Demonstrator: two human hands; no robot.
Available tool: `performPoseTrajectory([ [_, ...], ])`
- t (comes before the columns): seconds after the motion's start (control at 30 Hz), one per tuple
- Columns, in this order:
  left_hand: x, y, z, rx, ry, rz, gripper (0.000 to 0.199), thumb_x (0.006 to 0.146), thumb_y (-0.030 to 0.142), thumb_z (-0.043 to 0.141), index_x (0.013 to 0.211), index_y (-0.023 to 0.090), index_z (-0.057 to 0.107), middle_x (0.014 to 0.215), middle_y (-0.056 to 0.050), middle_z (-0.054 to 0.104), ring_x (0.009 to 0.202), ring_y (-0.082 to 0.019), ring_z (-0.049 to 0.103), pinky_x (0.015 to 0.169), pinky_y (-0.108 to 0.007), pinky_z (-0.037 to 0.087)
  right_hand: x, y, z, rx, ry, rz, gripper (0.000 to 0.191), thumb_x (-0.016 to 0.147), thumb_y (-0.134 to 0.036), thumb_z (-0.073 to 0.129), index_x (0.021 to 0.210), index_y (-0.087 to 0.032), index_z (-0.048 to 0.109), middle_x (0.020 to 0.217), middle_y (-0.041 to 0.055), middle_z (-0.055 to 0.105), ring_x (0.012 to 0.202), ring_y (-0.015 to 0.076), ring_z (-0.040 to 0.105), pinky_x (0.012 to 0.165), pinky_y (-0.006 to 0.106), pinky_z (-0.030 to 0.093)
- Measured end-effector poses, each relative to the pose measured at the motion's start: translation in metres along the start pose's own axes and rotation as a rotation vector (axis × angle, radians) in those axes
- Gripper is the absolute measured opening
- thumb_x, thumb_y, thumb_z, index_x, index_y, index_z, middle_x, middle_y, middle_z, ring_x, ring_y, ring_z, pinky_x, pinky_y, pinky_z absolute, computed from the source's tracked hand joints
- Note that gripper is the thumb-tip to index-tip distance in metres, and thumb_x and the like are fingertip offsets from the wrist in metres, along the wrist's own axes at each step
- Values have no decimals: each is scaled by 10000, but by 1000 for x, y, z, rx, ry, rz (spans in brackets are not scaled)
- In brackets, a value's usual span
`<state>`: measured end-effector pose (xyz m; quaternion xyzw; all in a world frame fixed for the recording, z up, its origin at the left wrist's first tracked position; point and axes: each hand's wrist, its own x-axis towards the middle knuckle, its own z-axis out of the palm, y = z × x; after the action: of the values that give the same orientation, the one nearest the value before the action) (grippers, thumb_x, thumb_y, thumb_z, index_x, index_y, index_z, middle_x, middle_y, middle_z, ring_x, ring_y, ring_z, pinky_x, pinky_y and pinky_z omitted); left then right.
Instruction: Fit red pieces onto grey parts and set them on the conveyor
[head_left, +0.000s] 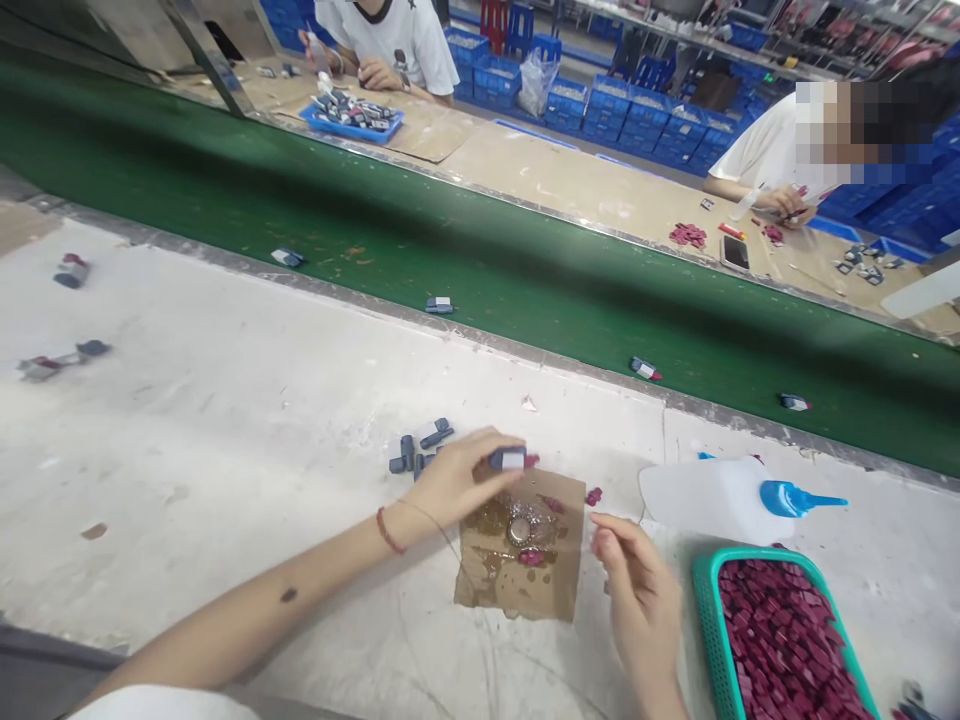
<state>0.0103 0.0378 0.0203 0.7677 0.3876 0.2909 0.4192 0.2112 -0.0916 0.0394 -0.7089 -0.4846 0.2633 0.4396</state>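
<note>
My left hand [469,470] pinches a small dark blue-grey plastic part [510,457] with a white face and a dark red piece at its end. It hovers over the top edge of a cardboard square [517,590]. Wet, glossy brown liquid, a small round cap [519,530] and dark red pieces [531,558] are on the cardboard. My right hand [637,600] is just right of the cardboard, thumb and index finger slightly apart with nothing visible between them. Near its fingertips lies a loose dark red piece [593,496]. More blue-grey parts [406,455] sit beyond my left hand.
A white squeeze bottle [712,500] with a blue nozzle lies at right, above a green basket [705,600] of dark red pieces. Across the table runs a green conveyor belt [525,320] carrying several parts. Two people work on its far side, near a blue tray [352,125].
</note>
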Motion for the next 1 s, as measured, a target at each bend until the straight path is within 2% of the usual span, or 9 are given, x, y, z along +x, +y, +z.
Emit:
performPoseTrajectory([
  [0.07, 31, -10, -14, 23, 57, -31, 267, 867, 314, 619, 1094, 181, 668, 1037, -86, 723, 898, -215, 667, 767, -313, 544, -9, 7, -27, -131, 142, 23, 281, 881, -443, 584, 887, -206, 734, 847, 60, 736, 729, 204, 670, 647, 285, 533],
  [0.17, 84, -30, -34, 155, 162, -100, 313, 819, 293, 631, 1101, 159, 650, 1131, -105, 704, 1019, -245, 639, 866, -338, 511, -22, 19, -69, -329, 315, 84, 315, 875, -475, 573, 931, -202, 720, 917, 76, 730, 815, 239, 668, 729, 325, 520],
  [0.27, 127, -48, -47, 228, 200, -129, 413, 843, 280, 546, 1217, 105, 574, 1188, -153, 663, 1052, -272, 616, 940, -399, 469, -31, 34, -106, -529, 324, 125, 348, 872, -481, 525, 949, -194, 706, 980, 111, 713, 854, 274, 655, 775, 392, 513],
  [0.37, 146, -65, -54, 394, 228, -55, 475, 832, 270, 519, 1276, 101, 528, 1309, -181, 577, 1271, -335, 457, 1071, -483, 341, -37, 48, -127, -714, 211, 95, 337, 858, -448, 495, 951, -201, 704, 999, 125, 694, 938, 307, 633, 844, 455, 498],
  [0.47, 145, -83, -58, 559, 254, -76, 455, 831, 292, 511, 1236, 92, 562, 1329, -211, 526, 1325, -398, 359, 1097, -547, 263, -38, 55, -130, -840, 83, 103, 329, 890, -365, 440, 1023, -217, 703, 1057, 118, 677, 1009, 305, 606, 871, 459, 484],
  [0.63, 137, -90, -62, 600, 245, -175, 365, 878, 301, 446, 1158, 131, 606, 1186, -199, 551, 1181, -405, 459, 1023, -533, 342, -26, 52, -125, -898, -56, 150, 329, 923, -278, 401, 957, -240, 726, 991, 87, 669, 932, 265, 631, 776, 383, 493],
  [0.73, 136, -77, -65, 583, 220, -203, 312, 891, 256, 418, 1111, 124, 597, 1132, -193, 569, 1141, -384, 486, 1004, -511, 367, -22, 51, -129, -860, -90, 173, 321, 902, -235, 411, 990, -207, 719, 1024, 99, 673, 948, 261, 651, 806, 376, 504],
  [0.9, 121, -39, -66, 338, 298, -201, 285, 944, 220, 351, 1140, 122, 534, 1093, -129, 607, 1072, -273, 529, 1018, -436, 372, -24, 54, -135, -833, -101, 163, 341, 877, -166, 376, 951, -192, 708, 1048, 114, 688, 947, 258, 666, 834, 385, 510],
  [1.0, 99, -18, -59, 118, 277, -271, 311, 974, 275, 304, 1151, 139, 520, 988, -66, 622, 745, -155, 548, 766, -297, 470, -22, 57, -138, -808, -105, 155, 325, 865, -187, 394, 893, -199, 717, 1002, 110, 690, 911, 255, 678, 813, 380, 527],
])
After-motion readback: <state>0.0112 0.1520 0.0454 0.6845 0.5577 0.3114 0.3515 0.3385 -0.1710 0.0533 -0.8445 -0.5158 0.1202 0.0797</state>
